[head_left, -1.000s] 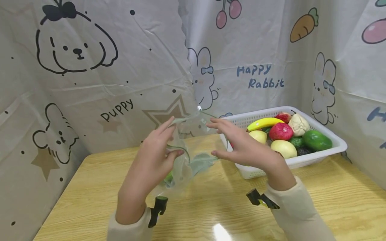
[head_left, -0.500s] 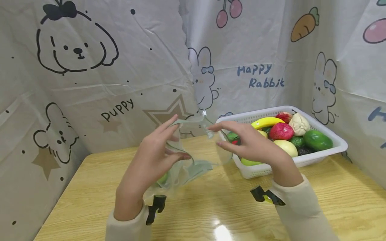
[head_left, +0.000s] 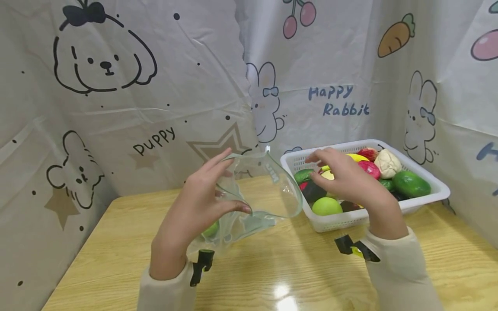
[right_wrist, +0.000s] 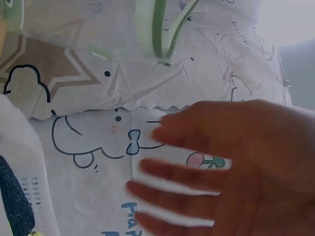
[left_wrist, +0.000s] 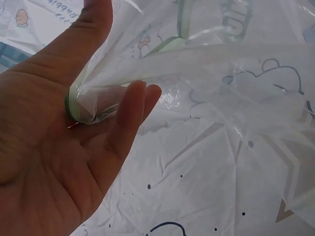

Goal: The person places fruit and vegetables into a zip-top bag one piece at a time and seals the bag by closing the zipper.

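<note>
Left hand: grasping the clear bag by the left side of its mouth. Forearm rises from the bottom edge of the head view, hand angled up and to the right. Thumb points right along the near edge of the rim, fingers reach up to the far edge. Left wrist view: palm visible, thumb raised, fingers bent, green rim in the crook between them.

Bag sits in front of me over the table, mouth gaping and tilted toward my right. White slider at the top of the rim. Something green shows behind my left wrist, low in the bag; can't tell what it is.

Right hand: released. Forearm slants in from lower right, hand above the left part of the white basket, fingers pointing left, slightly bent, thumb lower with a clear gap to them. Right wrist view: fingers spread apart, fingertips blurred, bag rim well apart from them. Green apple lies in the basket just below that hand.

Both cuffs end at the wrists, a black clip on the left one.
</note>
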`<state>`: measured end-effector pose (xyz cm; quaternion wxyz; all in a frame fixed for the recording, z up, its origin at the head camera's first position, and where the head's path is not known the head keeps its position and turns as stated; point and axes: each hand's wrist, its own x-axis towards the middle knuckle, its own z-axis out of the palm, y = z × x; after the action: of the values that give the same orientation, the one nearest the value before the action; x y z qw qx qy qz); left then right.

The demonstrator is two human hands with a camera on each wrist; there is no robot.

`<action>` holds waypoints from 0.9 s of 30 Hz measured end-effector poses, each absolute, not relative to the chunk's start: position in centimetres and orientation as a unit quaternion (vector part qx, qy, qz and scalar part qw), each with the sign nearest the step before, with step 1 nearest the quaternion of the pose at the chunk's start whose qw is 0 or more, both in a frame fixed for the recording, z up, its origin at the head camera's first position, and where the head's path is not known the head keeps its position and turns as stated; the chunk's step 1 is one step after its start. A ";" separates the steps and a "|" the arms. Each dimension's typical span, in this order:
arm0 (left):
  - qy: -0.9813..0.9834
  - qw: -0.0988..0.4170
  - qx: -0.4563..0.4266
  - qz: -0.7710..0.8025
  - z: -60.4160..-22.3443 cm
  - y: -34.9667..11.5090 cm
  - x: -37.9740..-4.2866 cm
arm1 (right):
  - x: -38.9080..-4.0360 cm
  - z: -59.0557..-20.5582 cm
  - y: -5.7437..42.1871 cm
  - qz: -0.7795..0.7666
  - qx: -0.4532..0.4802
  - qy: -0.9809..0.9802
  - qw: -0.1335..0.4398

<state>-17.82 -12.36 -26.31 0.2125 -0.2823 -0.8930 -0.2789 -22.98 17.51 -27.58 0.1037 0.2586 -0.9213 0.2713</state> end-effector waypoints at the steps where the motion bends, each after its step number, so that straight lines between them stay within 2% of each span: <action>1: -0.892 0.215 -0.284 -0.277 -26.3 -12.4 -17.9 | -23.0 -27.7 17.6 0.255 0.252 -0.930 0.084; 9: -0.881 0.233 -0.315 -0.264 -26.4 -12.4 -18.2 | -23.7 -29.1 18.0 0.185 0.219 -0.958 -0.022; 19: -0.880 0.199 -0.330 -0.276 -26.4 -12.6 -18.1 | -25.4 -31.3 18.0 0.141 0.199 -0.960 -0.138; 27: -0.880 0.190 -0.337 -0.275 -26.5 -12.6 -18.1 | -26.0 -32.3 17.9 0.143 0.148 -0.962 -0.177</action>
<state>-18.13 -12.63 -26.54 0.1903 -0.3370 -0.8802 -0.2746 -25.96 17.95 -32.35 -0.1770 0.1482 -0.9624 0.1432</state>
